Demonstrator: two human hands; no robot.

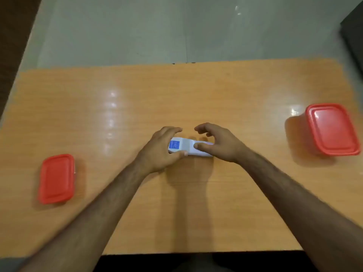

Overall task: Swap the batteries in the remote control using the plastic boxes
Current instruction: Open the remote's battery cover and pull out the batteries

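Two bare hands meet at the centre of the glossy orange wooden table (137, 203), where a white plastic remote control (186, 147) with a blue label lies flat, its length running from 9 to 3 o'clock. The left hand (163, 149) clasps the labelled end with thumb on the near edge and fingers curled over the far edge, while the right hand (218, 144) rests its thumb on the remote's other end, its fingers held apart and arched above the table. One low red-lidded plastic box (56, 178) sits at 8 o'clock and a taller red-lidded plastic box (332, 129) at 3 o'clock, both closed and well apart from the remote.
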